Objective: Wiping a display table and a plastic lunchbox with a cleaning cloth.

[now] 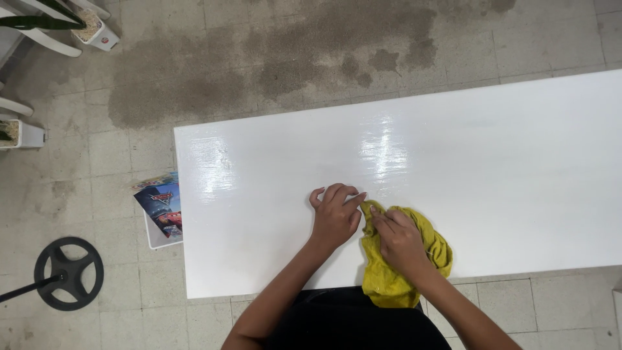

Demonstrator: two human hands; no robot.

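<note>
On the white table (259, 194), both hands' fingers (357, 199) pinch the yellow cloth's (389, 279) corner.

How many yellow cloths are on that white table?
1. The yellow cloth lies at the near edge of the white table, partly hanging over it. The right hand rests on it and the left hand pinches its corner. Nothing suggests another underneath.

A mustard-yellow cloth (389, 275) lies crumpled near the front edge of the white worktop (505, 175), its lower part hanging over that edge, one corner pulled up into a narrow point.
</note>
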